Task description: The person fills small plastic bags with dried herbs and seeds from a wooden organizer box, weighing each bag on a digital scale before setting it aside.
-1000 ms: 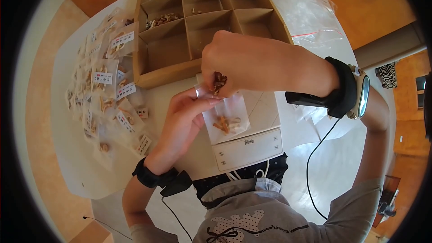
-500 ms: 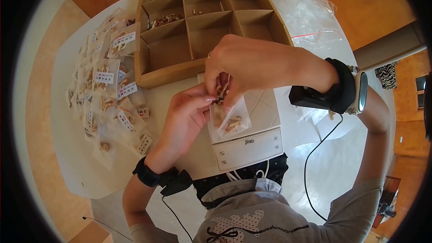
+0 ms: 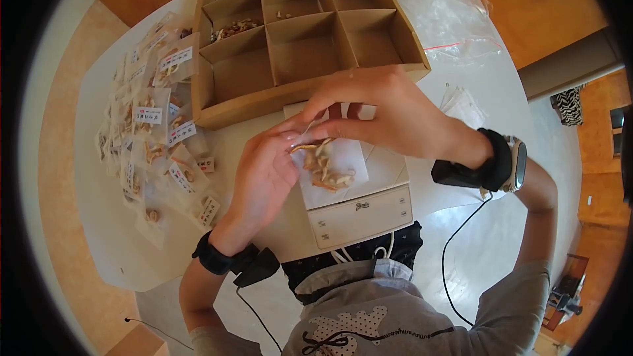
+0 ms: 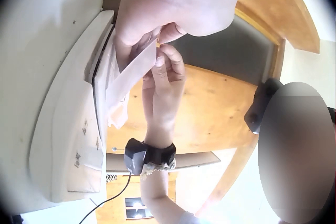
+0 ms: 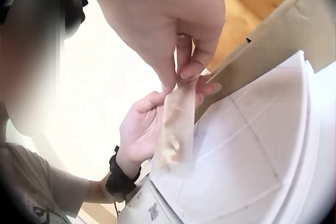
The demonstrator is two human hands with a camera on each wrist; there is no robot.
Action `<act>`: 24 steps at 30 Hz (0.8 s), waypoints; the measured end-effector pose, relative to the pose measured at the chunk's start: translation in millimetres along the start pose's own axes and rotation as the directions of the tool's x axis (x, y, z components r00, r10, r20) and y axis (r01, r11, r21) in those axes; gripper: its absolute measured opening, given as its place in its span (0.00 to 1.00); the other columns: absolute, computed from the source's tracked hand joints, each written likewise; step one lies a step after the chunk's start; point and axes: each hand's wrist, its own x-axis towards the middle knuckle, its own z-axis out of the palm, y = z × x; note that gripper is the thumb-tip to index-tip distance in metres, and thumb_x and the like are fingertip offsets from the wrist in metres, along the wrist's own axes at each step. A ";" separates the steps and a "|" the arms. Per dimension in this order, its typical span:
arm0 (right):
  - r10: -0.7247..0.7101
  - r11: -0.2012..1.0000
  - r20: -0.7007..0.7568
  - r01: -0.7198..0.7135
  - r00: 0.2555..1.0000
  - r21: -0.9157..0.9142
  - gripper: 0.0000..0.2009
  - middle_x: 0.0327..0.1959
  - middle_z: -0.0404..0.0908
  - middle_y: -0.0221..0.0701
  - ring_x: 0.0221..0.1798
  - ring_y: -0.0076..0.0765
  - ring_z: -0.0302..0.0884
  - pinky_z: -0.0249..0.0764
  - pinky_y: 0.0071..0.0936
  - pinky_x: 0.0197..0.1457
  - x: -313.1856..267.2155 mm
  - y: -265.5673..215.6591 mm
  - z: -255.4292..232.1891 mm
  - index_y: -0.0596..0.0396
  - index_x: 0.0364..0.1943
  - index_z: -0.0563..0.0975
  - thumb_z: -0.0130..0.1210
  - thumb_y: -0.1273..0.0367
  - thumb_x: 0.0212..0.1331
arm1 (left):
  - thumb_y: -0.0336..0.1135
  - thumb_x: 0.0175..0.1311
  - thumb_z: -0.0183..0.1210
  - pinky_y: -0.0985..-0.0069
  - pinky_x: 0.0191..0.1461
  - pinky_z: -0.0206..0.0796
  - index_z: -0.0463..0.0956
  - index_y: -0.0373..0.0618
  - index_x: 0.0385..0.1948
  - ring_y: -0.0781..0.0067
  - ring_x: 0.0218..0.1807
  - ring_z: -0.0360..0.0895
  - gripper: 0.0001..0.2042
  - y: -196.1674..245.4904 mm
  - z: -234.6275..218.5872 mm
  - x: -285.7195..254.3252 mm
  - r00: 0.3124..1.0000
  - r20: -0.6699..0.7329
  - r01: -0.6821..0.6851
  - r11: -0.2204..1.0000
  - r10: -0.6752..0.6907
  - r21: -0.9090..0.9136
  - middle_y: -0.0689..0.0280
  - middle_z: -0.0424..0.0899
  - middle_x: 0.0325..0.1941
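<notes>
A small translucent bag (image 3: 356,175) with dried, tan slices inside hangs over a white scale (image 3: 359,221). My left hand (image 3: 264,171) grips its upper edge from the left, thumb on top. From the other side my right hand (image 3: 402,115) pinches the mouth of the bag between thumb and fingertips. In the right wrist view the bag (image 5: 178,124) slants downward from both hands, its contents gathered toward the lower end. The left wrist view shows the bag (image 4: 134,71) edge-on between the hands.
Beyond the scale stands a cardboard box (image 3: 244,117) with dividers, some compartments holding dried pieces. A pile of filled, labelled bags (image 3: 151,115) covers the table's left side. Clear plastic packaging (image 3: 455,20) and more small bags (image 3: 465,105) lie at the right.
The dark brown pieces in my right fingers have gone from them, and more slices now show in the bag. My right hand has shifted right and now pinches the bag's mouth.
</notes>
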 end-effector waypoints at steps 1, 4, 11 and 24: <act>-0.043 0.999 -0.107 0.039 0.993 -0.037 0.08 0.30 0.79 0.28 0.33 0.22 0.74 0.70 0.18 0.30 -4.8 1.4 1.1 0.57 0.33 0.78 0.60 0.74 0.48 | 0.35 0.63 0.42 0.64 0.61 0.56 0.68 0.38 0.48 0.62 0.59 0.64 0.15 1.5 3.3 -0.4 1.000 0.007 0.000 1.000 0.000 0.010 0.58 0.67 0.58; 0.007 0.995 -0.324 -0.038 0.946 -0.087 0.11 0.31 0.77 0.25 0.35 0.21 0.72 0.68 0.17 0.29 -17.3 -3.7 -0.8 0.56 0.34 0.77 0.64 0.71 0.45 | 0.33 0.62 0.41 0.66 0.62 0.54 0.63 0.34 0.54 0.61 0.61 0.62 0.19 14.2 21.2 -1.4 0.999 0.029 -0.028 0.998 0.027 0.049 0.55 0.66 0.58; 0.382 0.892 -0.064 -0.350 0.922 0.285 0.08 0.28 0.77 0.24 0.32 0.17 0.72 0.67 0.15 0.31 -35.4 3.8 6.5 0.57 0.32 0.77 0.63 0.72 0.47 | 0.27 0.63 0.43 0.71 0.63 0.53 0.62 0.36 0.57 0.67 0.59 0.64 0.20 18.7 29.9 1.3 0.964 0.088 -0.256 0.780 0.252 0.572 0.53 0.70 0.54; 0.424 0.680 0.008 -0.325 0.905 0.657 0.05 0.30 0.79 0.31 0.30 0.19 0.76 0.73 0.17 0.36 -45.2 33.5 11.0 0.63 0.33 0.78 0.51 0.79 0.54 | 0.18 0.56 0.53 0.83 0.43 0.70 0.78 0.32 0.36 0.75 0.39 0.79 0.08 16.2 6.9 5.3 0.990 -0.040 -0.061 0.671 0.134 0.739 0.59 0.81 0.37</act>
